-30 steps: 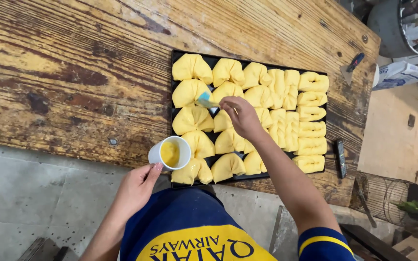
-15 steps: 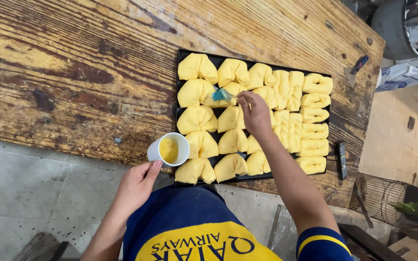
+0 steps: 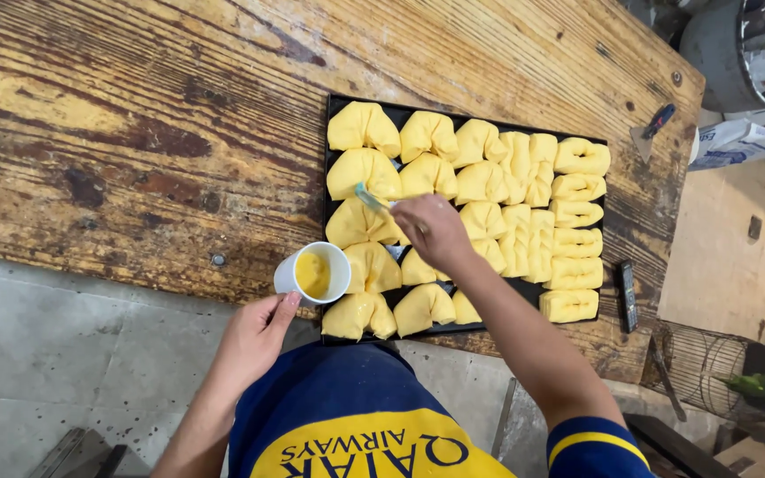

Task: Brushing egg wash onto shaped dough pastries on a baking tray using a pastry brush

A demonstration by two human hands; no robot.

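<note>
Dough pieces, yellow and folded, are filling a black baking tray on the worn wooden table. My right hand is closing its fingers around a pastry brush, whose bristles are touching a piece at the tray's 9 o'clock side. My left hand is pinching a white cup of yellow wash, which is hanging just off the tray's 7 o'clock corner. My right forearm is crossing the near rows, hiding several pieces. A scraper is lying at 2 o'clock, a dark remote-like object at 4 o'clock.
</note>
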